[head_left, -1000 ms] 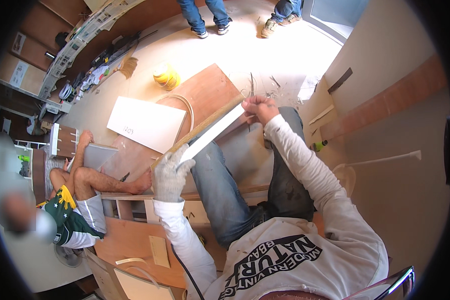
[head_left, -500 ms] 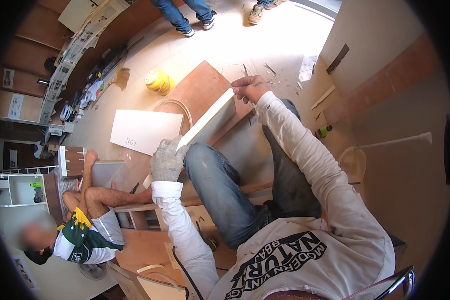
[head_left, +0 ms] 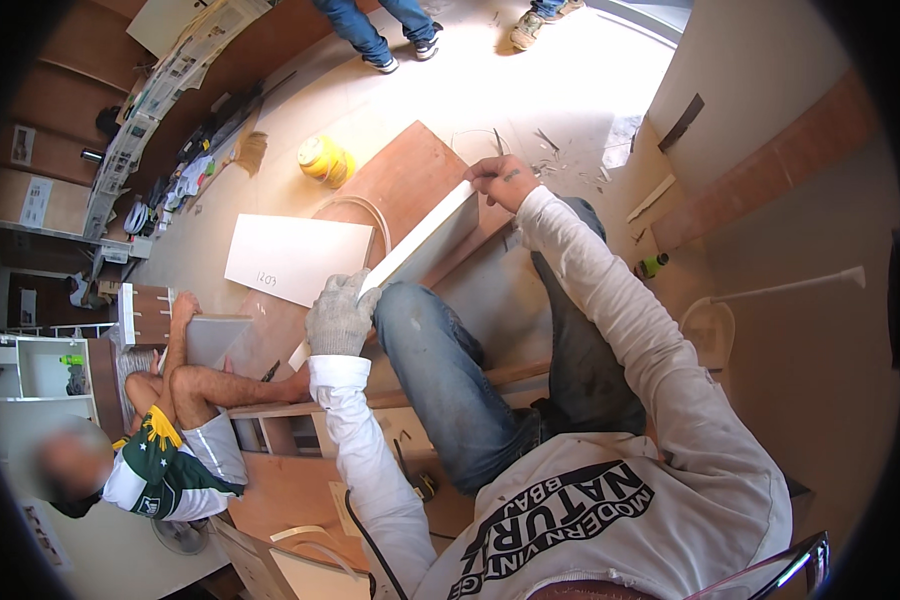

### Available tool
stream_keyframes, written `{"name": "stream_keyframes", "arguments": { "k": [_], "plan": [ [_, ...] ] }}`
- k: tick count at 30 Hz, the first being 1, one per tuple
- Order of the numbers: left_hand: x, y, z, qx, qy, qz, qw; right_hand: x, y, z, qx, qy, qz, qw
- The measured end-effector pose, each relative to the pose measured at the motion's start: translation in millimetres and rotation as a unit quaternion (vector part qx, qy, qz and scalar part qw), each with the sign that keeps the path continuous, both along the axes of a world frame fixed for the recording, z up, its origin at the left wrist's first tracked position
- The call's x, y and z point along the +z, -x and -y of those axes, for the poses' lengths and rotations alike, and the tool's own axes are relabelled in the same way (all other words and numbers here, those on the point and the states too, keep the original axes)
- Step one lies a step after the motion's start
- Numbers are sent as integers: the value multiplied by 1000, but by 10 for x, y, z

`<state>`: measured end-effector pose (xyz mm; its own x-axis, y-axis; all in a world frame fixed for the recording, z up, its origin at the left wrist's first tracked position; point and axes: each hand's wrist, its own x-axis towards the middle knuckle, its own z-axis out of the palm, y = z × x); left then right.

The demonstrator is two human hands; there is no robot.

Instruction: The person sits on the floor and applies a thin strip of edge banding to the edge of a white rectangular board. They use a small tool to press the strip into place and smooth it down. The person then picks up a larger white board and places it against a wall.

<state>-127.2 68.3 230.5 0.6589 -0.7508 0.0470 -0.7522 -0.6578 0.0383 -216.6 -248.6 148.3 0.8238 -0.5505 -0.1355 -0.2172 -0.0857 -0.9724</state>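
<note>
A long panel (head_left: 432, 243) with a grey face is propped on edge by my knees, a narrow white edge strip (head_left: 417, 236) running along its top. My left hand (head_left: 338, 314), in a grey knit glove, is closed over the near part of that strip, and a short bit of white shows beyond the glove. At the strip's far end, the bare fingers of my right hand (head_left: 502, 183) pinch together at the panel's corner. Under the panel lies a reddish-brown board (head_left: 410, 165), with a white board (head_left: 298, 258) bearing handwritten marks to its left.
A person (head_left: 175, 440) sits at the left, one hand on another panel. A yellow container (head_left: 326, 162) and a broom (head_left: 251, 150) are farther out. Two pairs of legs stand at the top. A green-capped bottle (head_left: 651, 266) and wood scraps (head_left: 652, 198) lie at the right.
The whole view has shifted slightly. Both hands keep nearly the same places on the panel's edge, and nothing was let go.
</note>
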Motion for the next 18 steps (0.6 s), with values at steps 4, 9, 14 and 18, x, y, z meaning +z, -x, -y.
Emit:
{"name": "stream_keyframes", "arguments": {
  "k": [4,9,14,18],
  "plan": [
    [6,-3,5,1,-11,-5,1000,-81,-5,29,-5,-49,3,999],
    [-17,13,30,11,-16,-20,1000,-42,-8,19,1,-39,16,999],
    [-59,-40,27,-2,-14,-13,1000,22,13,24,-1,-40,8,999],
    [-14,-33,67,2,-17,-17,1000,-16,7,60,4,-39,18,999]
  ]
}}
